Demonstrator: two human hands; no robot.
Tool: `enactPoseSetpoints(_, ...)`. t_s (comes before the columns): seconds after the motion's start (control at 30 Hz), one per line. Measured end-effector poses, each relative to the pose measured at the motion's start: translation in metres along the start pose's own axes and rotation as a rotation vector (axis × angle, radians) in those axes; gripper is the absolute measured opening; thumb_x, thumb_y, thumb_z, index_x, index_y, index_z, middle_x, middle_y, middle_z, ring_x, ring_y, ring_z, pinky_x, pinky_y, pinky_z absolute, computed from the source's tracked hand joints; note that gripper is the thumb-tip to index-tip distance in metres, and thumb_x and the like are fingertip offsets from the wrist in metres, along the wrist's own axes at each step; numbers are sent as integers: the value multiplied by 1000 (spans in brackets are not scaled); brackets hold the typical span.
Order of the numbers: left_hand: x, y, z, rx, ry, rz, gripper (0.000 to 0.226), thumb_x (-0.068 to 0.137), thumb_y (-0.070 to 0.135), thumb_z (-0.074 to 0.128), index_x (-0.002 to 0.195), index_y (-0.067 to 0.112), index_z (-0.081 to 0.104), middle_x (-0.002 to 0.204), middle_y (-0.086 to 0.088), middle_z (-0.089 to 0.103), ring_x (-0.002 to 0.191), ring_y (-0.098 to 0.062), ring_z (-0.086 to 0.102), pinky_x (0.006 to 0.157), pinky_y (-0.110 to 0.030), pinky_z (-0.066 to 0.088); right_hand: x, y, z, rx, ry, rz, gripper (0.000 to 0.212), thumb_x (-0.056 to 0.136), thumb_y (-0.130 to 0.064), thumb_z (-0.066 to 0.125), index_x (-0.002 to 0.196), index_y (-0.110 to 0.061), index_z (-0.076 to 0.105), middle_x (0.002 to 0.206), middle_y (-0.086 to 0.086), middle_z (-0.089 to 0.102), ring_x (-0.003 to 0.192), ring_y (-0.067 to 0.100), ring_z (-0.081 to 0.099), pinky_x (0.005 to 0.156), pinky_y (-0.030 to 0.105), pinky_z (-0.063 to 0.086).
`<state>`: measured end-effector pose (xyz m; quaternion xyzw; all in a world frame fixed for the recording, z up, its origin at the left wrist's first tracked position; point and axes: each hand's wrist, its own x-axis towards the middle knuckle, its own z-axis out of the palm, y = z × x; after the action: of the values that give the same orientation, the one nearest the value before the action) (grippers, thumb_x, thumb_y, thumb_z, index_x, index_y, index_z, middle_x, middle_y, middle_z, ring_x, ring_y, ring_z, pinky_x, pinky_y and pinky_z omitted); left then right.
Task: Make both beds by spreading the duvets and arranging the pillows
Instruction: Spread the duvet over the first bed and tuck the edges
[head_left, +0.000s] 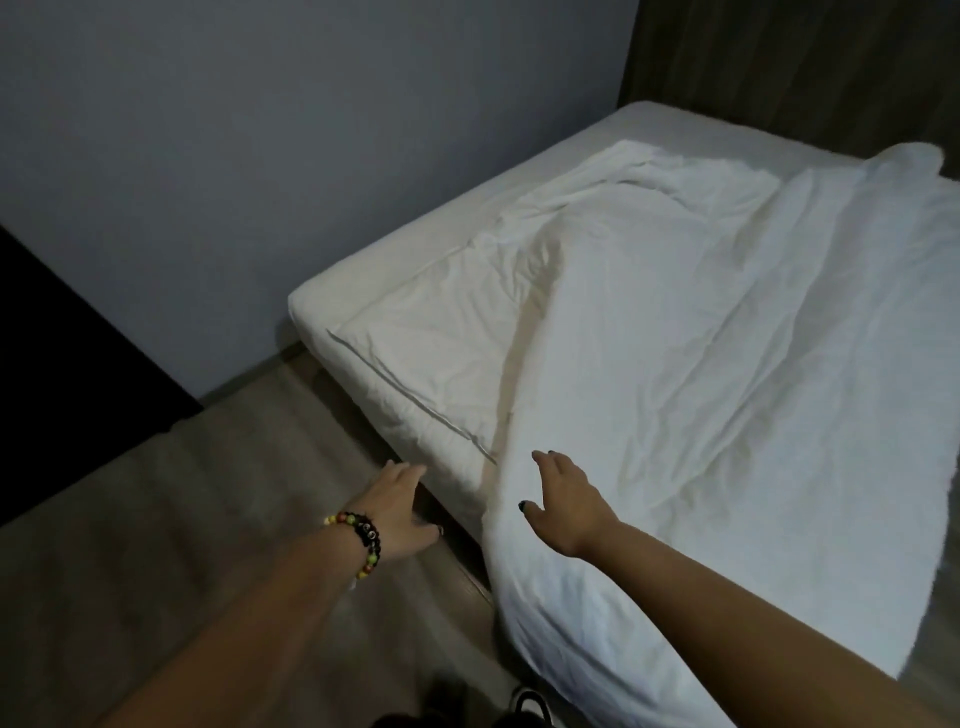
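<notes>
A white duvet (701, 364) lies crumpled across a low bed (322, 306), its near part hanging over the bed's front edge toward the floor. A flatter layer of the duvet with a zip seam (410, 400) covers the bed's left half. My left hand (402, 506), with a beaded bracelet at the wrist, reaches with relaxed fingers beside the bed's lower front edge and holds nothing. My right hand (563, 501) hovers over or lightly touches the duvet's hanging fold, fingers straight. No pillow shows in this view.
A grey wall (260, 156) runs along the bed's left side. A dark curtain (805, 67) hangs behind the head end. Wood-look floor (156, 519) lies in front, with a dark piece of furniture (62, 364) at the left and my shoes (530, 701) at the bottom.
</notes>
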<state>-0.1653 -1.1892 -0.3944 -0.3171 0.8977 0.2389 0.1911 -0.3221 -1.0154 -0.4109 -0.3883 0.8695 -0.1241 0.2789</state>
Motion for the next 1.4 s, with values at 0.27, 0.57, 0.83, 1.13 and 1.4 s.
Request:
enactPoseSetpoints(0.27,61,-106,-60,0,45,-43,91,83,44,64,152,16,11,160,-3,9,148,-18,1,120,-34,15,108,-83,9,-72,-82,-42,75,95,-38,51,153,-15,10,159,12,8,145,29,16,114,39,26)
enactPoseSetpoints(0.57,155,-201,-149,23,11,40,86,89,41,60,153,16,8,160,-4,3,148,-21,-2,118,-29,10,234,-193,19,-32,-84,27,76,94,-36,53,152,-13,11,158,13,10,144,31,17,116,40,25)
enactPoseSetpoints(0.83,240,-242,-185,-117,-58,22,88,86,42,63,152,16,12,159,-3,11,146,-20,13,118,-29,18,326,-234,21,-4,-125,62,77,92,-36,54,152,-14,12,157,12,13,143,31,20,114,37,26)
enactPoseSetpoints(1.13,390,-251,-221,-264,-190,-65,85,83,36,68,149,8,21,154,-10,23,141,-22,26,113,-28,26,457,-208,-13,56,-225,234,81,90,-39,57,152,-13,12,157,13,14,142,31,24,112,41,30)
enactPoseSetpoints(1.4,508,-268,-238,-351,-254,-125,97,79,34,74,151,8,14,153,-13,26,140,-26,29,113,-34,28,550,-209,-49,106,-164,284,77,92,-36,56,152,-11,14,157,12,15,142,30,25,113,42,29)
